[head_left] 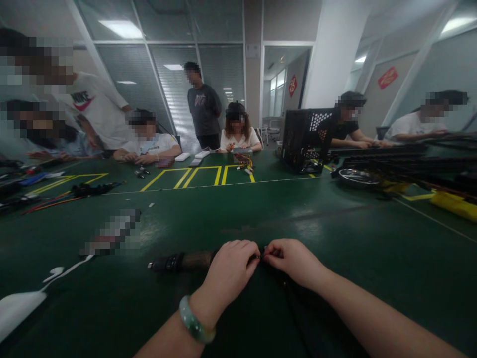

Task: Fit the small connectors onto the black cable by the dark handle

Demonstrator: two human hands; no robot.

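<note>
Sitting at the near edge of the green table [238, 209], you have loose coloured wires [70, 194] far off to your left, a white strip [22, 306] by the near-left edge, and a black perforated case [307, 141] well away across the mat. Other people work along the far side, their hands well apart from yours. Open green surface runs from your knuckles up to the yellow tape lines [201, 174]. Your left hand [231, 268] is curled closed over the dark cable bundle [186, 261], which lies flat and sticks out leftward from that fist. Your right hand [294, 261] pinches the bundle just beside it, fingertips nearly touching.
</note>
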